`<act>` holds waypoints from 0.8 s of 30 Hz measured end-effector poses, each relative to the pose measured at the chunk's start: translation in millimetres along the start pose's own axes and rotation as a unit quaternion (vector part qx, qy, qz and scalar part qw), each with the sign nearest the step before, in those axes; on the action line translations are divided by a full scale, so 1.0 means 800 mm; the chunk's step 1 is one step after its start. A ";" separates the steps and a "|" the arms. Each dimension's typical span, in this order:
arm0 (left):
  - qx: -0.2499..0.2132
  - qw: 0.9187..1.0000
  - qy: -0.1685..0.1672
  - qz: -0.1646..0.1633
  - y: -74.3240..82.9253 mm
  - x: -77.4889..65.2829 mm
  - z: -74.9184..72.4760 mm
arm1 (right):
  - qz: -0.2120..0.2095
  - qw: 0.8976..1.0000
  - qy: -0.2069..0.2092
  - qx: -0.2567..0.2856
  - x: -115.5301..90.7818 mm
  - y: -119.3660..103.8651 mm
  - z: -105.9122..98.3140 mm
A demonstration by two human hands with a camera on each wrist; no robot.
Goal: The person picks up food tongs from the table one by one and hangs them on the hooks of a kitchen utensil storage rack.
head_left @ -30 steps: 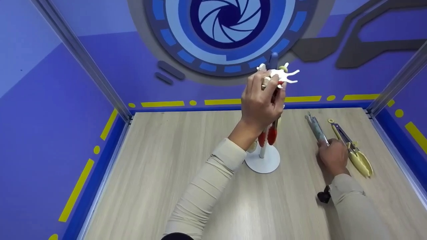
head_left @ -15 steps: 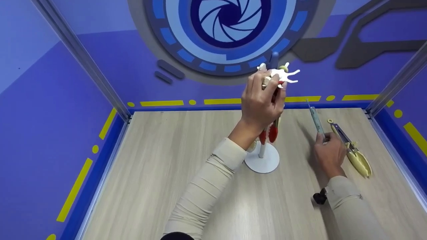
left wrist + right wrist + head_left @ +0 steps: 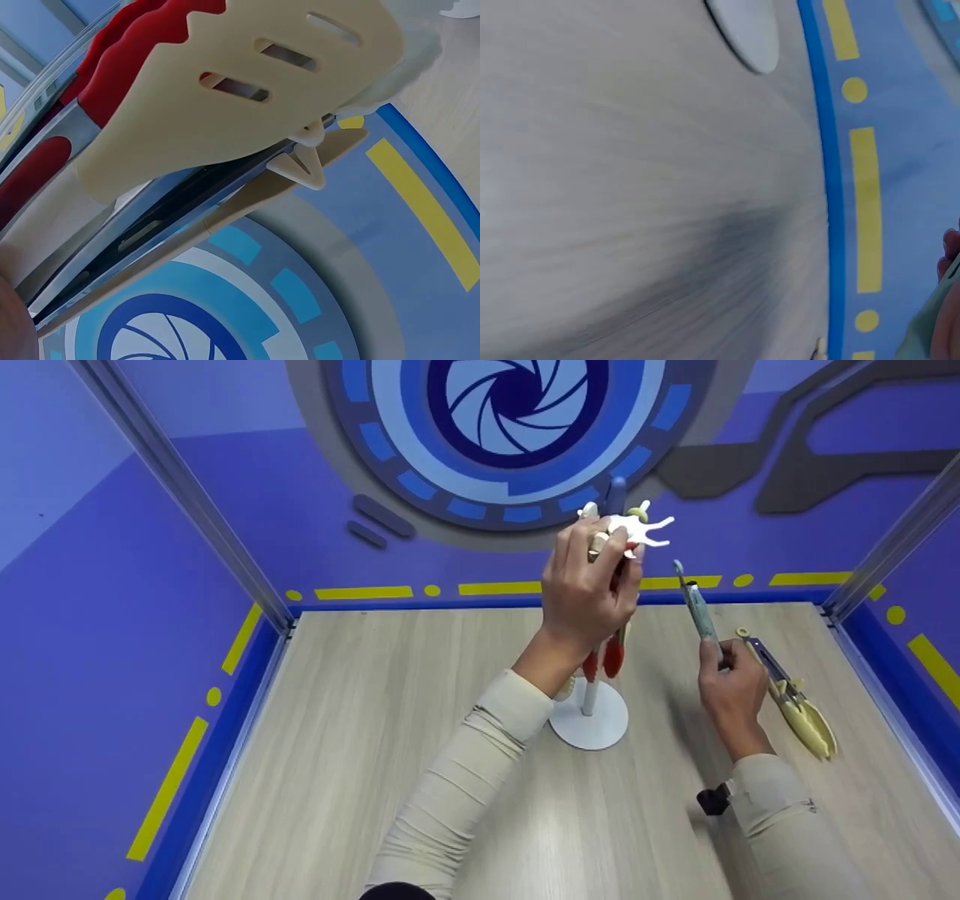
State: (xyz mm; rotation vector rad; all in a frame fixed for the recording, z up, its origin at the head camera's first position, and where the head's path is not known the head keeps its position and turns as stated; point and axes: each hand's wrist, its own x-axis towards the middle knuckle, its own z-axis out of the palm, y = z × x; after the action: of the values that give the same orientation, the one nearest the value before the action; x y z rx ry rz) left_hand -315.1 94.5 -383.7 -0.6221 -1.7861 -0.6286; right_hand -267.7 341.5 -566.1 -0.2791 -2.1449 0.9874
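Note:
My left hand (image 3: pixel 585 577) grips the top of a white utensil stand (image 3: pixel 592 729), its fingers curled around the upper part just below the white prongs (image 3: pixel 634 529). Red-tipped tongs (image 3: pixel 613 658) hang beneath that hand. Close up in the left wrist view are a cream slotted turner (image 3: pixel 262 82) and the red tong heads (image 3: pixel 135 64). My right hand (image 3: pixel 735 686), raised over the table to the right of the stand, pinches a slim grey-green utensil (image 3: pixel 700 615) with a small loop at its far end. The palm hides the utensil's lower part.
Pale yellow tongs (image 3: pixel 810 727) lie on the wooden table (image 3: pixel 360 750) at the right. A blue patterned wall (image 3: pixel 420 570) rises behind the stand, with side walls left and right.
My right hand has lifted the grey-green utensil off the table and moved it up and slightly left, toward the stand. My left hand stays in place on the stand.

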 end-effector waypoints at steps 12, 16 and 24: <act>-0.002 1.000 0.010 0.007 -0.001 0.000 0.001 | -0.108 0.985 0.084 0.100 0.011 -0.070 0.000; -0.002 1.000 0.017 0.008 -0.001 0.001 0.002 | -0.118 0.982 0.096 0.115 0.010 -0.089 -0.002; -0.002 1.000 0.016 0.007 -0.002 -0.001 0.001 | -0.122 0.975 0.120 0.140 0.006 -0.124 -0.013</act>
State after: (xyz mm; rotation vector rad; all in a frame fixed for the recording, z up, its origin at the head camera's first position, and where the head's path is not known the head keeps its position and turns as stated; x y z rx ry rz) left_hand -316.6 93.9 -384.5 -0.6245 -1.7503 -0.6299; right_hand -253.8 282.3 -486.9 0.0041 -1.7476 1.0389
